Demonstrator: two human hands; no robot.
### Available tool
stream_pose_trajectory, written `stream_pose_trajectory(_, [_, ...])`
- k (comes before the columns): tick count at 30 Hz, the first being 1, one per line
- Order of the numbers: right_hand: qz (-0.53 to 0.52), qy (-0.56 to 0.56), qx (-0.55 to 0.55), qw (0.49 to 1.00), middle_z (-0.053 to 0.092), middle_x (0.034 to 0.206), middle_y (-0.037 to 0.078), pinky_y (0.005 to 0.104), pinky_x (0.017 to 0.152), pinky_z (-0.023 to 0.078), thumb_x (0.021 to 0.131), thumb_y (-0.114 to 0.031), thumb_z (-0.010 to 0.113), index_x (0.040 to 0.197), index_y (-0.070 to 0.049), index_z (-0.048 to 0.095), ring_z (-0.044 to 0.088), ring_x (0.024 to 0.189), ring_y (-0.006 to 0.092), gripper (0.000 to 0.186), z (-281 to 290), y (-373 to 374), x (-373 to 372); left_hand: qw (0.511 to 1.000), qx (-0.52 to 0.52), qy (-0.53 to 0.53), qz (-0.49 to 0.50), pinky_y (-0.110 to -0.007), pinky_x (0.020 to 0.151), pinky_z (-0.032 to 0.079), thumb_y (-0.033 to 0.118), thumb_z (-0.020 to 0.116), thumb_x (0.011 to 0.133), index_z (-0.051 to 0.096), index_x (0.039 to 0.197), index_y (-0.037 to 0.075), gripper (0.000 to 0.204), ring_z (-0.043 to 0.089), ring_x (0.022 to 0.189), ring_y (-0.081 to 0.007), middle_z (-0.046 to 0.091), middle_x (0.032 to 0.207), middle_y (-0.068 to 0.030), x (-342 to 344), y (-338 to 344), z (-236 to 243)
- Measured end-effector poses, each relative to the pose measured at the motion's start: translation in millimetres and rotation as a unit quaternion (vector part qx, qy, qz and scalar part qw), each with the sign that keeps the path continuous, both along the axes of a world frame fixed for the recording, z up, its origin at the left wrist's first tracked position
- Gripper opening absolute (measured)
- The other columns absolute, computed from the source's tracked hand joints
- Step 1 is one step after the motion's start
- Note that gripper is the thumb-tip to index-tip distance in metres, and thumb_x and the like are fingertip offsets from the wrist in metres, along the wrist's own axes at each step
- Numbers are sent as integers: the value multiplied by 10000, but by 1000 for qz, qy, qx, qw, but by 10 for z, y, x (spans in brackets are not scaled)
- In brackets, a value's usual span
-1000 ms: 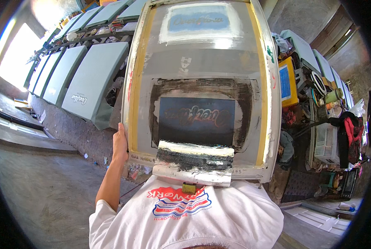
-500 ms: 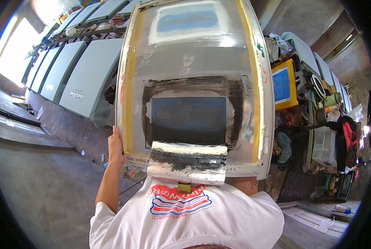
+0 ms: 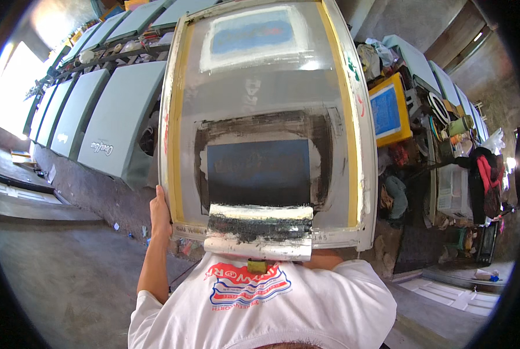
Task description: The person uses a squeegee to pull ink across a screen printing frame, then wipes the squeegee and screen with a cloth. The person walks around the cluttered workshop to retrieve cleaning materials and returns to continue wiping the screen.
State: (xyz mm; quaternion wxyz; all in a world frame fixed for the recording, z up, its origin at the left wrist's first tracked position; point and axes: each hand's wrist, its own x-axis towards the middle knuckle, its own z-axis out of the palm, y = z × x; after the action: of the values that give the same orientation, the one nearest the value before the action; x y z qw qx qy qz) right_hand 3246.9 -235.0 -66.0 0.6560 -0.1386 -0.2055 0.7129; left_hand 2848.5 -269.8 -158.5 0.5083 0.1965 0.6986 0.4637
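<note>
A large screen-printing frame [image 3: 361, 174] with a pale border and yellow tape inside stretches away in front of me. On its mesh lies a dark blue printing area [image 3: 258, 168] ringed by smeared black ink; farther off is a smaller blue area [image 3: 245, 41] with a white surround. My left hand [image 3: 160, 215] is closed round the frame's left edge near the close corner. Across the near end rests a broad, pale squeegee-like piece [image 3: 258, 251] smeared with black ink. My right forearm [image 3: 322, 259] passes beneath that end; the right hand itself is hidden.
Pale grey-blue slanted boards [image 3: 120, 116] stand in a row at left, others at right. A yellow-framed screen [image 3: 405, 116] leans right of mine, near a cluttered bench with a clear plastic bin [image 3: 453, 195]. A dark and red cloth [image 3: 485, 174] hangs there.
The frame sits slightly farther left and lower in view, and the surroundings have shifted a little too. More of my right forearm shows. My left hand keeps its hold on the frame.
</note>
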Motion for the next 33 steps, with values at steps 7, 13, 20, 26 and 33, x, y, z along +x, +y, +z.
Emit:
stream_pose_trajectory(7, [12, -44, 23, 999, 728, 1039, 141, 372, 811, 612, 961, -144, 547, 1279, 34, 606, 740, 884, 233, 369, 183, -148, 613, 999, -13, 40, 9, -360, 768, 550, 495, 409, 1110, 683, 1164, -88, 646, 679, 852, -187, 721, 997, -114, -15, -157, 167])
stream_pose_trajectory(13, [-42, -219, -158, 962, 730, 1035, 149, 388, 810, 612, 955, -161, 558, 1246, 20, 618, 743, 884, 246, 348, -237, -195, 1558, 998, -20, 60, 5, -367, 710, 523, 481, 467, 1096, 698, 1089, -101, 625, 641, 771, -172, 710, 930, -101, -107, -101, 106])
stream_pose_trajectory(20, [30, -270, -222, 936, 735, 1036, 107, 368, 816, 582, 994, -165, 560, 1189, -7, 666, 728, 905, 227, 272, -1109, -576, 1811, 977, -15, 214, -14, -421, 666, 473, 513, 557, 1044, 695, 850, -120, 677, 565, 691, -178, 656, 758, -114, -226, 149, -22])
stream_pose_trajectory(26, [46, -240, -268, 932, 734, 1082, 92, 359, 856, 563, 1032, -148, 534, 1198, 9, 666, 719, 944, 210, 264, -1323, -769, 1738, 956, -14, 290, -31, -468, 736, 487, 524, 598, 1011, 704, 853, -130, 681, 615, 716, -249, 693, 774, -181, -320, 310, -171])
stream_pose_trajectory(33, [49, -253, -270, 928, 734, 1097, 101, 364, 857, 565, 1070, -180, 507, 1195, 3, 668, 721, 961, 217, 274, -1266, -774, 1704, 947, -15, 320, -23, -478, 747, 492, 536, 630, 982, 709, 824, -128, 687, 637, 718, -283, 690, 752, -207, -388, 384, -329])
